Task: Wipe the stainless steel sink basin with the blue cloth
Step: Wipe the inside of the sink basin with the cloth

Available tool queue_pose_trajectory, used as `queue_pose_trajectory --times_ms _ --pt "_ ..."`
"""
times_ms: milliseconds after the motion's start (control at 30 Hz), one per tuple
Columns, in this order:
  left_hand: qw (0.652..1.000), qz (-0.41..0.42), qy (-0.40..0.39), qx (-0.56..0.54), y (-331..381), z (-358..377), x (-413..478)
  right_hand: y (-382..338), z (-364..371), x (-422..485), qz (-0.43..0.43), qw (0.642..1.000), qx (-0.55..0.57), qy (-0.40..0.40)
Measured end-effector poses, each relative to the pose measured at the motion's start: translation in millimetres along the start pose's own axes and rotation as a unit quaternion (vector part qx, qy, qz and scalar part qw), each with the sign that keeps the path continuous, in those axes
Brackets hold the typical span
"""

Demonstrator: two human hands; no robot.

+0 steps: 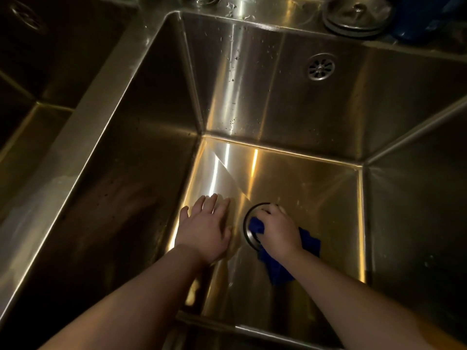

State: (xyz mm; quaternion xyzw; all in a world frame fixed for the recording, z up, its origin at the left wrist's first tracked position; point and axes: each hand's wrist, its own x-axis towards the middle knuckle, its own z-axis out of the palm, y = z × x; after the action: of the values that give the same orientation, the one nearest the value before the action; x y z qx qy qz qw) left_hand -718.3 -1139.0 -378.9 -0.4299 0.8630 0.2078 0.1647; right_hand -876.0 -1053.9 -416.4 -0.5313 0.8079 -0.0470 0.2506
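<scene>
- One crumpled dark blue cloth (278,270) lies on the floor of the deep stainless steel sink basin (318,195). It is bunched over the right part of the round dark drain opening (249,224) and trails off to the near side of it.
- On top of the cloth sits the right hand (280,229), its fingers curled round the bunched fabric at the drain's rim.
- Just left of the drain, the left hand (207,228) lies palm down on the basin floor, fingers straight and slightly spread, holding nothing.
- Beyond the drain, high on the back wall, is a round slotted metal overflow grille (321,66); water drops speckle the wall to its left.
- Farther back, on the ledge, rests a round metal strainer lid (356,16).
- Well left of the drain, past a steel divider, a second shadowed basin (38,77) shows.
</scene>
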Motion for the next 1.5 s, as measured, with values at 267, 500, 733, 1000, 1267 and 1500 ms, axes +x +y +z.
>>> queue_pose_trajectory --times_ms 267,500,733,1000,1267,1500 --pt "1.000 -0.004 -0.006 0.001 -1 -1 -2 28 -18 -28 -0.015 0.998 -0.036 -0.051" --pt "1.000 -0.005 -0.005 0.011 -1 -3 -1 2 -12 8 0.031 0.999 -0.012 0.021" --pt "1.000 -0.005 -0.004 0.010 4 -6 -2 11 -5 -20 -0.039 0.999 -0.001 -0.037" --pt "1.000 -0.010 0.003 0.005 2 -4 -1 16 -17 -1 0.041 0.997 -0.058 0.022" --pt "1.000 -0.007 0.003 0.005 7 -5 0 8 -1 -19 -0.064 0.997 -0.022 -0.026" --pt "1.000 -0.006 0.003 0.011 4 -4 1 41 -17 -40 0.006 0.998 -0.044 0.053"
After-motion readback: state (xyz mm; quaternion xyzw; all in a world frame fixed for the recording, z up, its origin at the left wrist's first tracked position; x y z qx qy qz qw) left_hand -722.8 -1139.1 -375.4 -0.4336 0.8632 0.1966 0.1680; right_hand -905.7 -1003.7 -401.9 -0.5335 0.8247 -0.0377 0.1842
